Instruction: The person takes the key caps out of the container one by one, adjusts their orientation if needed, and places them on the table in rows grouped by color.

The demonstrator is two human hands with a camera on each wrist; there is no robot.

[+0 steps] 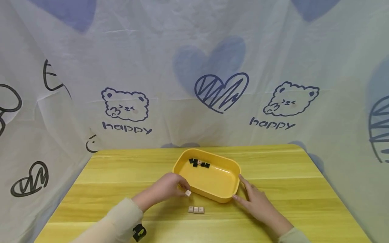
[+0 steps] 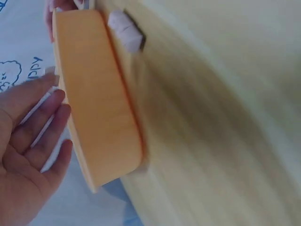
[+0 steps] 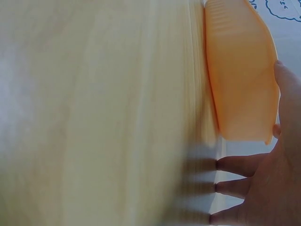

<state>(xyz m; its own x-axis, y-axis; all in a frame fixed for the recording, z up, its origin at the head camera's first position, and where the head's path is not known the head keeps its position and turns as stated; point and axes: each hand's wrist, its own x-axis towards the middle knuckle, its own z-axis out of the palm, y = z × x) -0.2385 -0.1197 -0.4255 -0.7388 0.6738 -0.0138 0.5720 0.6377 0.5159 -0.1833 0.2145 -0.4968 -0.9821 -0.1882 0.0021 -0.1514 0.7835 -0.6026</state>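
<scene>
A pale keycap [image 1: 188,193] is pinched between the fingertips of my left hand [image 1: 170,189], just outside the near wall of a yellow tray [image 1: 209,195]. In the left wrist view the same hand [image 2: 33,141] is beside the tray's rim, the keycap partly hidden by the fingers. My right hand [image 1: 258,202] has its fingers spread, with fingertips touching the tray's right end and near right corner. Inside the tray, at the far left, lie several black keycaps [image 1: 195,163] and a pale one [image 1: 199,162]. Three pale keycaps [image 1: 196,210] stand in a row before the tray.
The tray stands on a yellow wood-grain table [image 1: 121,189]. Behind and beside the table hangs a white cloth [image 1: 170,111] printed with hearts and bears. A black band [image 1: 139,232] shows at the left wrist.
</scene>
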